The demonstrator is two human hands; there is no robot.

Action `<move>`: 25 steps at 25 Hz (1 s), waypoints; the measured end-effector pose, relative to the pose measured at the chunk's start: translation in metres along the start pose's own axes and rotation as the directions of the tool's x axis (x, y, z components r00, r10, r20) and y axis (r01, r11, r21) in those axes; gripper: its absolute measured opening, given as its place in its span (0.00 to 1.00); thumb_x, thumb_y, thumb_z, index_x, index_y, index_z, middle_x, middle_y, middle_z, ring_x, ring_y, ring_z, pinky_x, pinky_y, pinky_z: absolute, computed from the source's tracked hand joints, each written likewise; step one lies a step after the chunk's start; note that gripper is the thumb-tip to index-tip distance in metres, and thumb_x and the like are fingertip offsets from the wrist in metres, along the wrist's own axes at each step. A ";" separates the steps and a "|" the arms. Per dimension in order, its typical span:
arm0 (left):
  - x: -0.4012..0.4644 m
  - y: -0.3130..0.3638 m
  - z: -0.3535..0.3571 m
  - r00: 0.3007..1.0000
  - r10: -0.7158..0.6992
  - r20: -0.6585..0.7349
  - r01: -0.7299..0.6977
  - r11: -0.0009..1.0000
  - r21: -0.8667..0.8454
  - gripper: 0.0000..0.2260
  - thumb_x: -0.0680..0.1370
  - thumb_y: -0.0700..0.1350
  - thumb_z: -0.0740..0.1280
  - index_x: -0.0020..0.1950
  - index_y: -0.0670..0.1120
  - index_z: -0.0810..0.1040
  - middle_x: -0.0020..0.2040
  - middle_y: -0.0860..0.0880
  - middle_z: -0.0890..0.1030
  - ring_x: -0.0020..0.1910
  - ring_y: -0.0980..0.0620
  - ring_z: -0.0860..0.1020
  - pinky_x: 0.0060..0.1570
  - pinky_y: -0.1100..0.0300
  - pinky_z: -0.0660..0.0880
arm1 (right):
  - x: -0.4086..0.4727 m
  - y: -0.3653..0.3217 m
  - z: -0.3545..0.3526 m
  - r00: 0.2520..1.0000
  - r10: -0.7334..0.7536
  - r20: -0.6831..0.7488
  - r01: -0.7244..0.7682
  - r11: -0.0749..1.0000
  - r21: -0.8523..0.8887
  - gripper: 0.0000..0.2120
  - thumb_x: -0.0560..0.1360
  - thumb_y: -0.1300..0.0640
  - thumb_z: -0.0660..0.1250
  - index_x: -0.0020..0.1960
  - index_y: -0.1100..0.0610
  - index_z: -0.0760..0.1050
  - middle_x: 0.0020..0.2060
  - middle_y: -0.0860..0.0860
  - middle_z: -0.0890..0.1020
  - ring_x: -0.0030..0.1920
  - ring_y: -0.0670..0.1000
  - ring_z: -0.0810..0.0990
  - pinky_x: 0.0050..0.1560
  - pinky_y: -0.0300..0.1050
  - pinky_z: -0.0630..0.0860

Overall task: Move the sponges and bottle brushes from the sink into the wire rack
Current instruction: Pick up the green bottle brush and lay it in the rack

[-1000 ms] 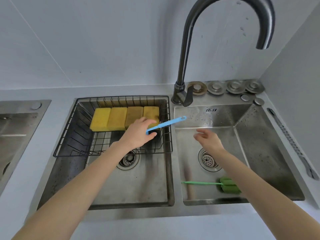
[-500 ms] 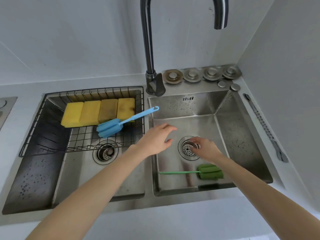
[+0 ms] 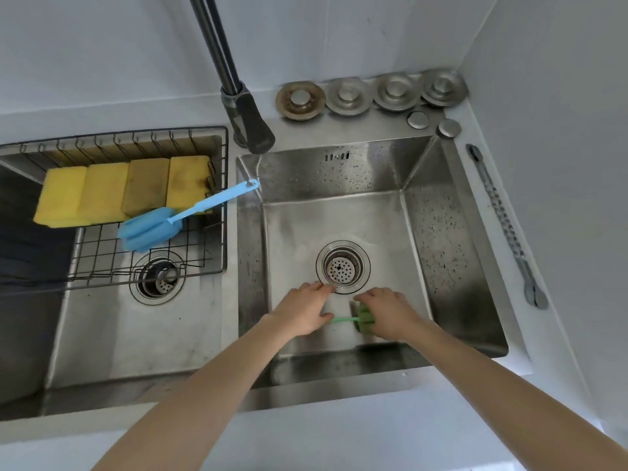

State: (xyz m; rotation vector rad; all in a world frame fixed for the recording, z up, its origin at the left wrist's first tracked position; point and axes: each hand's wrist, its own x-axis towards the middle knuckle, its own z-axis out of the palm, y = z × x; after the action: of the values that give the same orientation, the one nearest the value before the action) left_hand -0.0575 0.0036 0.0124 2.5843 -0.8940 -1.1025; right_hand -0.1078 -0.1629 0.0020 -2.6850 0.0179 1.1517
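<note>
The green brush (image 3: 365, 319), light and soft-headed, was covered by the right hand (image 3: 387, 312), grip unclear; its thin handle was best pinched by the open left hand (image 3: 306, 312).

Lighting is bright, soft and even, with a cool cast. Diffuse glare sits on the right sink (image 3: 339, 219) floor; its near wall lies in shadow. Wide-angle distortion bends the faucet (image 3: 217, 56) and edges; the frame is slightly soft.

Sink (image 3: 458, 232) brushed steel (water-spotted); wire rack (image 3: 217, 232) dark metal; sponges (image 3: 119, 192) porous foam.
</note>
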 end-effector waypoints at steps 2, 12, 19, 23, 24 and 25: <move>0.005 -0.002 0.013 0.998 -0.034 0.061 0.033 0.999 0.010 0.23 0.76 0.47 0.62 0.69 0.45 0.62 0.64 0.43 0.71 0.62 0.42 0.70 0.59 0.48 0.69 | 0.004 0.005 0.005 1.000 -0.018 0.023 0.018 0.999 -0.034 0.25 0.73 0.55 0.65 0.68 0.52 0.63 0.65 0.57 0.69 0.65 0.58 0.67 0.65 0.54 0.64; 0.008 -0.014 0.038 0.990 -0.077 0.122 0.075 0.997 0.018 0.17 0.76 0.44 0.61 0.65 0.45 0.68 0.61 0.42 0.74 0.58 0.42 0.72 0.58 0.49 0.71 | 0.008 0.006 0.014 0.999 -0.034 0.028 0.034 0.999 0.007 0.23 0.72 0.60 0.65 0.66 0.53 0.65 0.62 0.57 0.69 0.63 0.58 0.68 0.64 0.53 0.64; -0.002 -0.014 0.028 0.996 -0.074 0.057 0.076 0.997 -0.035 0.17 0.76 0.42 0.60 0.65 0.45 0.68 0.61 0.43 0.73 0.60 0.43 0.71 0.59 0.49 0.70 | -0.007 0.013 -0.009 0.997 -0.057 -0.057 0.059 0.998 0.021 0.23 0.72 0.62 0.64 0.65 0.50 0.65 0.62 0.55 0.70 0.62 0.56 0.69 0.65 0.49 0.63; -0.015 -0.010 0.011 0.991 -0.025 -0.129 0.010 0.993 -0.115 0.13 0.76 0.41 0.61 0.60 0.46 0.73 0.57 0.45 0.77 0.54 0.47 0.75 0.52 0.53 0.73 | -0.019 0.011 -0.032 0.990 -0.062 -0.127 0.066 0.997 0.034 0.25 0.72 0.63 0.63 0.67 0.49 0.65 0.62 0.53 0.70 0.64 0.55 0.68 0.66 0.48 0.61; -0.018 -0.009 0.006 0.984 -0.016 -0.177 -0.006 0.993 -0.121 0.12 0.76 0.42 0.61 0.59 0.46 0.74 0.56 0.45 0.77 0.53 0.47 0.75 0.51 0.53 0.74 | -0.022 0.010 -0.036 0.987 -0.062 -0.150 0.069 0.997 0.039 0.25 0.72 0.63 0.63 0.67 0.49 0.65 0.62 0.53 0.70 0.64 0.55 0.68 0.67 0.48 0.61; -0.022 -0.008 0.000 0.976 -0.010 -0.219 -0.017 0.993 -0.121 0.11 0.76 0.42 0.61 0.58 0.45 0.75 0.55 0.46 0.78 0.52 0.48 0.76 0.51 0.53 0.75 | -0.025 0.008 -0.040 0.983 -0.061 -0.176 0.070 0.996 0.045 0.26 0.71 0.64 0.63 0.67 0.49 0.64 0.62 0.53 0.70 0.64 0.55 0.68 0.68 0.49 0.60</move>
State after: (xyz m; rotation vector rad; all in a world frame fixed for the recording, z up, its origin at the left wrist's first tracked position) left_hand -0.0659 0.0226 0.0219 2.5394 -0.7553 -0.8215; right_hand -0.0973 -0.1809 0.0454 -2.7104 -0.0132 0.8826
